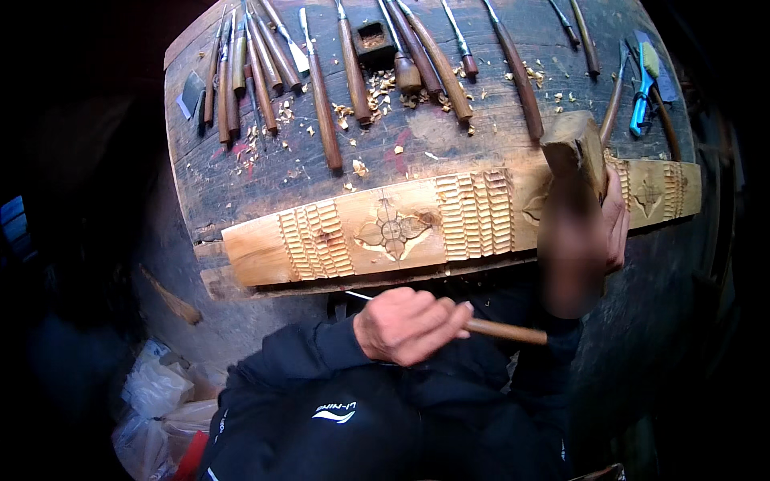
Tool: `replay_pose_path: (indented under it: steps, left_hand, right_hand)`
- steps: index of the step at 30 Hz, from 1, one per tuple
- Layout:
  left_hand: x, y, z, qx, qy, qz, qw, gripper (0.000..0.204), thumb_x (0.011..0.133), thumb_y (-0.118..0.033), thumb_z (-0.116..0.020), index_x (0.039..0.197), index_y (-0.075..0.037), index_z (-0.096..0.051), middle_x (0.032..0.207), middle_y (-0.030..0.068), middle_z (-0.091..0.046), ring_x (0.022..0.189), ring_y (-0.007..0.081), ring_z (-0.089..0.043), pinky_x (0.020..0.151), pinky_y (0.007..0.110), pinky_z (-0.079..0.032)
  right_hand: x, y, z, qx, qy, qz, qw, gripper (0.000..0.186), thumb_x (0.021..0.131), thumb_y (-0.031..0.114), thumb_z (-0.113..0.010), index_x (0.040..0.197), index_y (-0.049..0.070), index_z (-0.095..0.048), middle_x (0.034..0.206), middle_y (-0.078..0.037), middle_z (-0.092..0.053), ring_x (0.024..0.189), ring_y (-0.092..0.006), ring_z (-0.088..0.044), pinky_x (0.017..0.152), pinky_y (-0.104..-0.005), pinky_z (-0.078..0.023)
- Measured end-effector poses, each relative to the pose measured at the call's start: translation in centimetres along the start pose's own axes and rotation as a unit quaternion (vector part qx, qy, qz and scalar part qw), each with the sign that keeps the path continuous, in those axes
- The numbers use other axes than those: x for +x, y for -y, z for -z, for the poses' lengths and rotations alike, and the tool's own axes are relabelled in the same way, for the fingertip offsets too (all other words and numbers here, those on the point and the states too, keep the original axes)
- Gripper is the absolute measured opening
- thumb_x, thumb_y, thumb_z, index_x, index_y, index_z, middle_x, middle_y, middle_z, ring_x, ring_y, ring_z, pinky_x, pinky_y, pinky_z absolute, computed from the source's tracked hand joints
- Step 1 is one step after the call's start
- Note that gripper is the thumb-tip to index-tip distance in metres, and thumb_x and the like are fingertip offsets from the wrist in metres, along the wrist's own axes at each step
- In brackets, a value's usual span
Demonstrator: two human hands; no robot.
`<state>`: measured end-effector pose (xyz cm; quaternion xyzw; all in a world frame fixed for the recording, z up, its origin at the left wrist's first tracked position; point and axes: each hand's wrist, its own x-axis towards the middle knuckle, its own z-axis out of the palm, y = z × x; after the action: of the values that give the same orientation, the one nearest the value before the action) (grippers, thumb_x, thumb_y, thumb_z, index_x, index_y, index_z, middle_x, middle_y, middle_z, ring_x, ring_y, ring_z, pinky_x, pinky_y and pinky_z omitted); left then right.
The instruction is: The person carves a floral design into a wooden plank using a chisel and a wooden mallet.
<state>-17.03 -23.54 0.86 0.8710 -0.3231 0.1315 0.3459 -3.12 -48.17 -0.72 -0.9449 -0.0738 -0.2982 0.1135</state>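
A long pale wooden board lies along the bench's near edge, carved with bands of notches and flower motifs. My left hand is wrapped around a chisel just in front of the board. The chisel's wooden handle points right, and its thin blade shows on the left side of the fist. Over the right part of the board, my right hand grips a wooden mallet, its blocky head raised toward me. A blurred patch hides the wrist and part of that grip.
Several wood-handled chisels fan out across the far side of the workbench, among wood shavings. A small dark square block and a blue brush lie there too. Plastic bags sit at lower left.
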Motion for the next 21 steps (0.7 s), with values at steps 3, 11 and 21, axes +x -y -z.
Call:
replay_pose_path:
  steps: [3, 11, 21]
  left_hand:
    - [-2.5, -1.0, 0.1, 0.008, -0.035, 0.137, 0.990, 0.036, 0.088, -0.022, -0.092, 0.118, -0.003, -0.083, 0.090, 0.0080, -0.075, 0.064, 0.0221, -0.066, 0.055, 0.035, -0.051]
    - [-4.1, -1.3, 0.4, 0.040, -0.068, 0.180, 0.980, 0.035, 0.091, -0.021, -0.091, 0.119, -0.003, -0.082, 0.092, 0.0100, -0.076, 0.068, 0.0243, -0.070, 0.060, 0.036, -0.055]
    - [-0.2, -2.1, -1.3, -0.014, -0.113, 0.093, 0.989, 0.043, 0.090, -0.023, -0.091, 0.126, -0.002, -0.080, 0.092, 0.0059, -0.073, 0.065, 0.0185, -0.063, 0.054, 0.034, -0.049]
  right_hand:
    - [-0.2, 0.2, 0.0, 0.001, 0.006, -0.006, 1.000, 0.068, 0.086, 0.026, -0.097, 0.144, 0.005, -0.068, 0.122, -0.013, -0.078, 0.107, -0.0383, -0.077, 0.090, -0.0463, -0.062]
    - [-0.3, 0.2, 0.1, -0.014, 0.009, -0.023, 1.000, 0.068, 0.087, 0.025, -0.095, 0.146, 0.007, -0.067, 0.124, -0.014, -0.078, 0.111, -0.0388, -0.076, 0.092, -0.0466, -0.061]
    - [-0.2, 0.2, 0.0, -0.013, -0.014, 0.004, 1.000, 0.059, 0.093, 0.034, -0.093, 0.142, 0.011, -0.070, 0.122, -0.014, -0.080, 0.109, -0.0387, -0.077, 0.091, -0.0479, -0.062]
